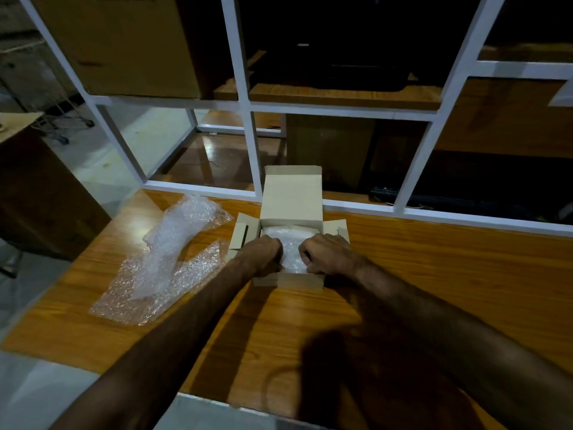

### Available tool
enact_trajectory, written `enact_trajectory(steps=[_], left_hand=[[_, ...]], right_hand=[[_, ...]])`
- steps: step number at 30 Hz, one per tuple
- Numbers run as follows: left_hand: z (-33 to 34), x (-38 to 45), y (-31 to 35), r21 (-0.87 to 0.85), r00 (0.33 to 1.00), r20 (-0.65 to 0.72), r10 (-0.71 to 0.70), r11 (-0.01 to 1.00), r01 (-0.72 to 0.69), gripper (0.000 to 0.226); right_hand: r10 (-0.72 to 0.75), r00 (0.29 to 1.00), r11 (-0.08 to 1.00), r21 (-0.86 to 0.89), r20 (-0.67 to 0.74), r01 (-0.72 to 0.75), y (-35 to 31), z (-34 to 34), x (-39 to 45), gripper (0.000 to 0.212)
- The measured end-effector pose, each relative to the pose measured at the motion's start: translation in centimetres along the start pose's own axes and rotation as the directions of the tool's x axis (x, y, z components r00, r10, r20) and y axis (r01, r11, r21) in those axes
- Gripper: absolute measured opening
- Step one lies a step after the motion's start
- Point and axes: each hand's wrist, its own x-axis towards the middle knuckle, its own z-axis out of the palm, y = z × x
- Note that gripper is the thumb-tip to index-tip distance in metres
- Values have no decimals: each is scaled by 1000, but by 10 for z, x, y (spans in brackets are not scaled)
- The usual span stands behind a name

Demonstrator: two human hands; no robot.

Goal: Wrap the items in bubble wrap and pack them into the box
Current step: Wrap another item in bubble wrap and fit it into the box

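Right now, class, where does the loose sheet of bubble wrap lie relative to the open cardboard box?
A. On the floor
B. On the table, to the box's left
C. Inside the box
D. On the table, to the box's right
B: the loose bubble wrap lies spread on the wooden table, left of the cardboard box.

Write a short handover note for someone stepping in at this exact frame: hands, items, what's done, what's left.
Left hand: fingers curled, down inside the box, on the bubble-wrapped bundle.
Right hand: fingers curled, also on the bundle from the other side.
The box sits on the wooden table, lid upright, side flaps out.
Loose bubble wrap lies on the table left of the box.
Done: one bundle wrapped and in the box.
Left: seat it, close flaps and lid. No other unwrapped items are in view.
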Motion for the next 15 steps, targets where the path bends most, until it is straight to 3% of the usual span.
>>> enact_trajectory(steps=[3,9,15], left_hand=[[-3,-3,-8,-27,996,78,53,998,-51,12],[-7,9,-6,-60,995,98,31,998,-25,23],[6,12,-8,-45,1000,14,27,999,-26,24]], right_hand=[[-21,1000,994,-106,-23,19,-3,2,-1,17],[-76,997,948,-310,-11,69,-12,-2,2,21],[-116,993,903,-416,15,111,-9,-3,8,29]])
